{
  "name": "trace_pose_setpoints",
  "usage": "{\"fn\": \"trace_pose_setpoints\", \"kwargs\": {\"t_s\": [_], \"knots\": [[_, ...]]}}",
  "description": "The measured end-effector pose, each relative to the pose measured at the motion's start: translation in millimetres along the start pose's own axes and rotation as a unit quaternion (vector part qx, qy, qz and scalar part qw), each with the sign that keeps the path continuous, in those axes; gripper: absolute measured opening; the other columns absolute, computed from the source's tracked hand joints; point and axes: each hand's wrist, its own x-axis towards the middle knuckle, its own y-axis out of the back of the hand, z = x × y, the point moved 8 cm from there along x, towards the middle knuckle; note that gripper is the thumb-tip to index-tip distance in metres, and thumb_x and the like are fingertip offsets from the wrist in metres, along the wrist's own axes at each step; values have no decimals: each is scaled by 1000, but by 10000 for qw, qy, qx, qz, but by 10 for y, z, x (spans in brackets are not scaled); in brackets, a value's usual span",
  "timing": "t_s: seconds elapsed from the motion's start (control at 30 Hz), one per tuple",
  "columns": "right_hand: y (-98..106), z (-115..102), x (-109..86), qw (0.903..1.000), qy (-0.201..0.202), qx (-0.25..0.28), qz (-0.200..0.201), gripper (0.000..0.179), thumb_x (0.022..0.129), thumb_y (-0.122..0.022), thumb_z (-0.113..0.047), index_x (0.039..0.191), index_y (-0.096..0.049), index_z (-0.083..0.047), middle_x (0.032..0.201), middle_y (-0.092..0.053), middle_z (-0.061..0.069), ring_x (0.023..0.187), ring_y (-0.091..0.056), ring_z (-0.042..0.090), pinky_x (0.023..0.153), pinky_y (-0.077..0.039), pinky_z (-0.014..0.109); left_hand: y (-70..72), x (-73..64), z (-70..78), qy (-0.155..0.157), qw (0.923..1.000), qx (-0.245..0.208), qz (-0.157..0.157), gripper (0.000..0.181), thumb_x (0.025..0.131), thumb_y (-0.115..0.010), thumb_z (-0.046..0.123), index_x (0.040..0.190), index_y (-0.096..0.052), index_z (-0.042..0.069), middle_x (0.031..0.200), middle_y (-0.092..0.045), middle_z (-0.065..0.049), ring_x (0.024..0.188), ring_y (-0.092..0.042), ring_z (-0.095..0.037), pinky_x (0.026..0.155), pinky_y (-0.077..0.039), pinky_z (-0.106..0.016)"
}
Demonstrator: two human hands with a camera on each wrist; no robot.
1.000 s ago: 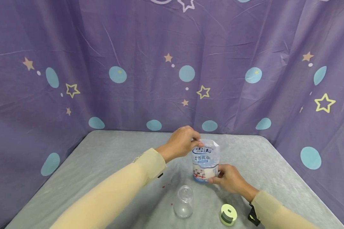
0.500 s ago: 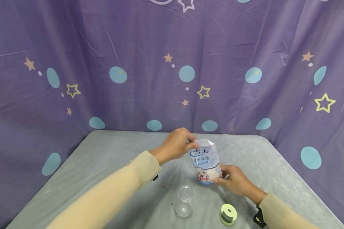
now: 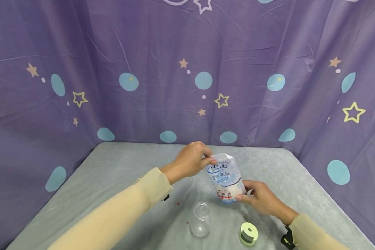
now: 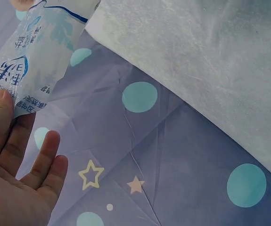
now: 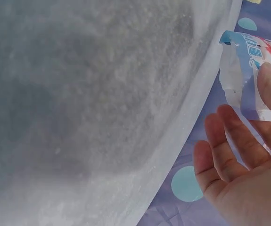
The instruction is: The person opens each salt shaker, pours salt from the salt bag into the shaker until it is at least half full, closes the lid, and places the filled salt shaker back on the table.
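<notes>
A white and blue printed bag of salt [image 3: 226, 178] is held between both hands, tilted with its top leaning left. At its upper left corner, my left hand [image 3: 192, 159] pinches the edge between thumb and index finger; the left wrist view shows the other fingers [image 4: 50, 150] extended off the bag. My right hand [image 3: 262, 198] grips the lower right side, thumb in front and fingers partly hidden behind. In the right wrist view, several fingers of the right hand [image 5: 248, 174] are spread away from the bag [image 5: 248, 70]. The bag's contents are not visible.
Upright in front of the bag stands a clear, lidless jar [image 3: 200, 222]. Right of it lies a pale green lid [image 3: 248, 234] with a dark grey insert. A grey cloth covers the table [image 3: 125, 173], and a purple patterned curtain [image 3: 162, 69] hangs behind it.
From upright, the bag has tilted, its top shifting left and its bottom right. My left hand has moved slightly left and my right hand slightly right. Jar and lid have stayed put.
</notes>
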Motion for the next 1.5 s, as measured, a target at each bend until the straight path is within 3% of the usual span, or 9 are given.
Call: {"fn": "trace_pose_setpoints", "kwargs": {"t_s": [0.33,0.6,1.03,1.5], "knots": [[95,-78,-54,9994,344,58,5,19,94,-76,-28,111,-74,-20,100,-72,-13,89,-61,7,77,-52,34,56,-89,3,177,9998,-82,81,21,88,-82,30,71,-73,19,70,-63,14,78,-53,-12,73,-45,-30],[135,-67,-106,9986,333,416,-6,21,95,-75,-26,115,-72,-22,104,-73,-9,90,-63,8,65,-50,29,99,-142,28,135,9994,-233,193,27,87,-82,29,69,-70,14,69,-60,13,78,-54,-14,75,-44,-31],[162,-98,-137,9896,760,1208,-203,18,98,-69,-11,115,-68,-14,106,-74,-2,93,-69,11,78,-54,31,136,-210,60,241,9984,-432,266,30,87,-83,29,65,-66,16,72,-63,13,77,-55,-12,75,-46,-31],[251,-81,-201,9954,510,813,-64,27,98,-71,-18,124,-72,-15,108,-76,-8,92,-68,11,76,-55,30,104,-335,18,535,9951,-829,109,23,88,-82,26,70,-70,17,82,-66,11,86,-62,-11,80,-51,-32]]}}
